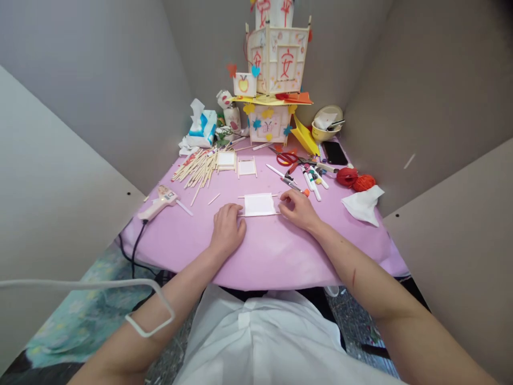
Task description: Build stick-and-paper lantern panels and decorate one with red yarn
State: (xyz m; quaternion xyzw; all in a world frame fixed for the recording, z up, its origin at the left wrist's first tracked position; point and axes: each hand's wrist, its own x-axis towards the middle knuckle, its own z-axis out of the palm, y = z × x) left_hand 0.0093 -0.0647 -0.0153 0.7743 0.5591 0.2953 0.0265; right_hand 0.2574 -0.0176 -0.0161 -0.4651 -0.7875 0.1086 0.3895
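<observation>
A small white panel (259, 205) with thin wooden sticks along its long edges lies on the pink-covered table (276, 251) in front of me. At its left end rests my left hand (227, 230), fingers lying on the table and fingertips at the lower stick's end. My right hand (298, 209) is at the opposite end, its fingers curled and thumb and forefinger closed around the stick end. Behind the panel are two smaller stick-framed white panels, one at left (226, 160) and one at right (247, 168). A short loose stick (214, 199) lies left of the panel.
A decorated paper lantern tower (268, 64) stands at the back. Left are a glue gun (160, 206), a wooden-stick pile (200, 168) and a tissue pack (203, 128). Right are red-handled scissors (287, 159), markers (315, 184), a phone (334, 153), red yarn (364, 183) and a crumpled tissue (363, 204).
</observation>
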